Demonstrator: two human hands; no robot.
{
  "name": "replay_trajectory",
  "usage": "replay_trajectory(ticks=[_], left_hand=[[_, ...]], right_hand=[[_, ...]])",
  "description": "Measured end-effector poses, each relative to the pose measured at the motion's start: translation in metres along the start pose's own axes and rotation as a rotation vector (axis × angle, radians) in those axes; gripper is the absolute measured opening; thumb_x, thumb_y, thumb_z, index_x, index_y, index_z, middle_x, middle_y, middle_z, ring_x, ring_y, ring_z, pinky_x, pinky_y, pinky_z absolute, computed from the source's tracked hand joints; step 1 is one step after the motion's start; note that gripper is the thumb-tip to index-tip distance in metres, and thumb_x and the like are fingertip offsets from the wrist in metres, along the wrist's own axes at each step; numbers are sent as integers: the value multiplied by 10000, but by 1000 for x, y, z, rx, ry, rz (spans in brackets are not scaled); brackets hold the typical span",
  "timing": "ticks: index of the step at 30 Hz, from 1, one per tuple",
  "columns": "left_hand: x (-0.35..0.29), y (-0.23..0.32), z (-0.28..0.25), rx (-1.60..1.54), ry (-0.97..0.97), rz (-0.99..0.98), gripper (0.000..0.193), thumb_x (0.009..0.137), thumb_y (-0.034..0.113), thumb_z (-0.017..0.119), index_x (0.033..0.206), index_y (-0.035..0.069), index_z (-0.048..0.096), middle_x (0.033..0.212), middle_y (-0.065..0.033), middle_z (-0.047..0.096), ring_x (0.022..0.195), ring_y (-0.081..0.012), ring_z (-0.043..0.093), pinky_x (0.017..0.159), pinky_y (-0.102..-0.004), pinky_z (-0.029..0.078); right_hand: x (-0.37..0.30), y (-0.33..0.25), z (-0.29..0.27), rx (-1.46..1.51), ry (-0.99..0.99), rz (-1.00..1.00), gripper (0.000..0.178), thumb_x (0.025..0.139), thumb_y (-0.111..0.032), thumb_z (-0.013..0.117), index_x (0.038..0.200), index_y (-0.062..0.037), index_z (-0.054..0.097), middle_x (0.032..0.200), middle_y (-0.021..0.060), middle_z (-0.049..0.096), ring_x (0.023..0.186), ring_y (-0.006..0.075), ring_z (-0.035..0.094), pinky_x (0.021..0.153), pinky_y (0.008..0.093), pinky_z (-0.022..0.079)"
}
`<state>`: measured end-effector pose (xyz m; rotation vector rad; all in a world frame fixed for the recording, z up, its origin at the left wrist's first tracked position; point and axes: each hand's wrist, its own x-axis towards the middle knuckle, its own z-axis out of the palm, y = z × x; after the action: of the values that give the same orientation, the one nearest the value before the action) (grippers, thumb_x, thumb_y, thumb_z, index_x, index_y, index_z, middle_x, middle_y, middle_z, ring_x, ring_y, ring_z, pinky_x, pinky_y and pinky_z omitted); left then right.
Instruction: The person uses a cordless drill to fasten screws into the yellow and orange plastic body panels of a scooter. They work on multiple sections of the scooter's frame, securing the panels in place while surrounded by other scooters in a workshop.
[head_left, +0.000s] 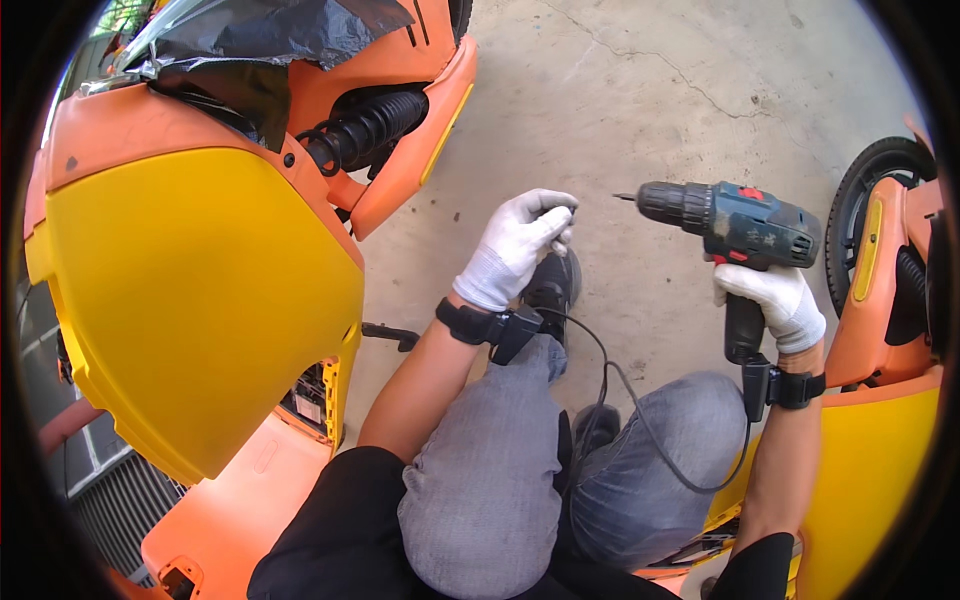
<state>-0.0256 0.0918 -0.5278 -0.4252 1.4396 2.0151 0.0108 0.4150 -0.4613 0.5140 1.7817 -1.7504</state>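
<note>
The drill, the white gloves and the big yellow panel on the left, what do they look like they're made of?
Drill: probably hard plastic, dull dark teal, with moulded vents and scuffs.

White gloves: apparently knitted fabric, matte, with ribbed cuffs.

Yellow panel: likely moulded plastic, smooth with a soft sheen and an evenly curved surface, though painted metal can't be ruled out.

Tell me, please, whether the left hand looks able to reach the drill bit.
Probably yes: the left hand is near the drill bit with nothing visible between them, though it seems to pinch a small dark piece.
</note>
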Motion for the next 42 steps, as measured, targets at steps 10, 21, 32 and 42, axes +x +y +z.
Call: replay_trajectory(ticks=[10, 21, 32, 42], left_hand=[[-17, 20, 0, -47, -3, 34, 204, 1028, 170, 561, 1131, 4, 621, 922, -33, 630, 723, -85, 540, 616, -229, 451], [-16, 21, 7, -31, -68, 11, 207, 1037, 208, 552, 1070, 14, 617, 814, -8, 558, 649, -83, 479, 561, -227, 386], [-29, 35, 12, 172, 53, 44, 148, 1017, 180, 584, 1002, 36, 610, 765, 6, 554, 619, -66, 488, 546, -212, 387], [-39, 53, 2, 285, 186, 117, 156, 1010, 195, 591, 952, 51, 613, 766, 16, 566, 622, -43, 497, 551, -200, 401]], right_hand=[[1, -29, 30, -97, -144, -72, 303, 767, -135, 760, 1034, -15, 680, 799, 52, 671, 678, 143, 636, 657, 308, 542], [-1, -27, 29, -185, -109, -48, 252, 755, -133, 751, 983, -46, 688, 761, 26, 663, 667, 112, 620, 643, 291, 537], [1, -39, 32, -182, -181, -37, 234, 774, -125, 770, 975, -39, 689, 776, 25, 664, 662, 115, 610, 635, 286, 535], [42, -56, 53, -306, -97, 5, 368, 812, -400, 773, 832, -52, 657, 722, 35, 637, 658, 119, 603, 645, 285, 511]])
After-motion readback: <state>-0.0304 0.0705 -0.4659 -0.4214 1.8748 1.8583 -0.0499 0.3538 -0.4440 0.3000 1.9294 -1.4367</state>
